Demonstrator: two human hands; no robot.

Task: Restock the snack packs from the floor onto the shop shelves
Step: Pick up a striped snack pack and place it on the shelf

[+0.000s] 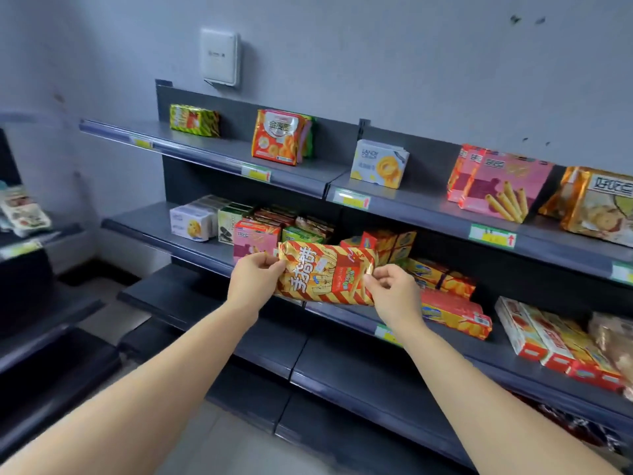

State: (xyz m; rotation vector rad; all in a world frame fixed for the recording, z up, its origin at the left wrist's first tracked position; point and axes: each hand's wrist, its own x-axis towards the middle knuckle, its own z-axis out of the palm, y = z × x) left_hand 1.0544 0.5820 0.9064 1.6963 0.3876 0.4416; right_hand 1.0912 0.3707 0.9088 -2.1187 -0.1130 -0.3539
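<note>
We face a grey wall (376,46) with scuffs and dark marks, and against it a dark shelving unit (191,104) that runs from left to right. A pale floor (113,320) shows at its foot. The top shelf (212,145) and the middle shelf (144,221) are the two tiers we see plainly stocked; the lower ones are dark and mostly out of view. A second rack at the far left edge holds a blurred pack (25,214). One white box (220,57) hangs on the wall above the unit.

One snack pack (325,272) is in hand. It is a glossy bag with red and gold stripes, large white characters and a red panel. It is held lengthwise in the air at the front edge of the middle shelf, before the boxes standing there.

Two bare arms reach in. The left hand (255,279) pinches the bag's left end; the right hand (394,293) pinches its lower right edge.

On the top shelf we count five sorts:
- one green-yellow pack (194,120)
- a short stack of orange cookie packs (279,137)
- a pale cookie pack (378,164)
- two pink wafer-roll boxes (500,181)
- one gold pack (596,200)

Yellow-and-green price labels (256,173) sit along the shelf rails.
</note>
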